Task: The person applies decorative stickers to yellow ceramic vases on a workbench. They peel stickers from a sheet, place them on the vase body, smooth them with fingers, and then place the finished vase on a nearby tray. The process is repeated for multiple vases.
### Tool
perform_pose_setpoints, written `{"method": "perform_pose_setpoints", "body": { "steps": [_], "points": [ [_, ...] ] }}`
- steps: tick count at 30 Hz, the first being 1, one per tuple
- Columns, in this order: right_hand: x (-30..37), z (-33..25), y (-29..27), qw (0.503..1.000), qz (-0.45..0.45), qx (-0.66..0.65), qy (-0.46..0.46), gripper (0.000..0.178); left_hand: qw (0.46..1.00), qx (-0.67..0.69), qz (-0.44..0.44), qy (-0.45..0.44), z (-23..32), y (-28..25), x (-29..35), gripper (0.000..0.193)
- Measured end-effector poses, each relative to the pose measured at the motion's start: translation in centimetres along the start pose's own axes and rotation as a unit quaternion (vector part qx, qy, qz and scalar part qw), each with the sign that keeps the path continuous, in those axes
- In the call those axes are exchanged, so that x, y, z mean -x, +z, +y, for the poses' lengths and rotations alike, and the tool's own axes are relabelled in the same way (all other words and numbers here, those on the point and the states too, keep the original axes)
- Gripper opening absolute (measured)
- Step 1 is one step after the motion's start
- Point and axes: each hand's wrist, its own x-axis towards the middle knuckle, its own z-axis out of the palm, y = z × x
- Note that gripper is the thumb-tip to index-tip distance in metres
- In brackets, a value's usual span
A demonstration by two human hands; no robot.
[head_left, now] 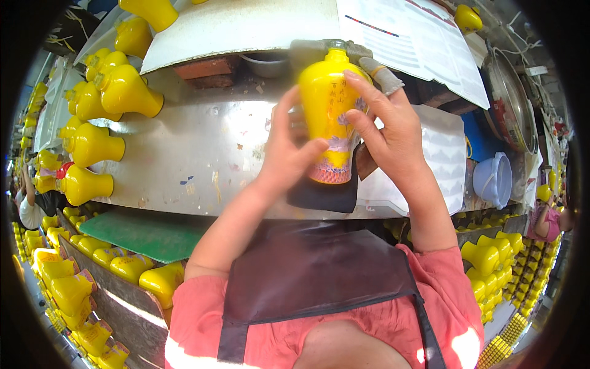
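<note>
A glossy yellow vase (322, 92) stands nearly upright in front of me, narrow neck up. Its front carries dark lettering, purple flowers and a patterned pink-purple band around the foot. My left hand (287, 144) grips its left side, thumb across the lower front and the other fingers partly hidden and blurred. On the right side, my right hand (393, 126) presses thumb and a fingertip against the decorated surface. A greyish cloth finger cover (384, 78) sits on one of that hand's raised fingers. Below the vase's foot lies a black cloth (326, 197) at the table's near edge.
Several plain yellow vases (92, 147) stand along the left of the metal table (203, 129). Printed sheets (439, 147) lie to the right, beside a pale blue bucket (493, 178). Bricks (209, 71) support a white board (246, 27) behind. More vases (488, 255) fill racks below.
</note>
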Motion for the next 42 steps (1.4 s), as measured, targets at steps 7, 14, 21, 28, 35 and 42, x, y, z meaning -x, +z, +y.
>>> {"method": "perform_pose_setpoints", "body": {
  "steps": [7,14,21,28,35,42],
  "points": [
    [-1.5,-0.8,-0.8,0.988,-0.075,0.129,-0.026,0.049,1.000,0.028,-0.004,-0.006,0.2,0.2,0.3,0.095],
    [-1.8,-0.9,-0.8,0.989,-0.083,0.120,-0.024,0.048,0.997,0.071,-0.022,-0.019,0.0,-0.4,0.2,0.093],
    [-1.5,-0.2,-0.6,0.992,-0.080,0.098,-0.020,0.049,0.993,0.107,-0.036,-0.019,0.0,-0.4,0.5,0.082],
    [-0.1,2.1,-1.1,0.993,-0.065,-0.044,0.088,0.060,0.999,0.033,-0.019,-0.002,0.2,-1.0,-0.1,0.077],
    [3.7,2.1,0.4,0.929,-0.103,-0.222,0.279,0.093,0.908,-0.348,-0.008,0.231,1.9,-0.3,-1.7,0.065],
    [3.1,1.5,1.7,0.952,-0.057,-0.199,0.224,0.099,0.857,-0.451,-0.028,0.246,2.6,0.8,-3.3,0.059]
  ]
}}
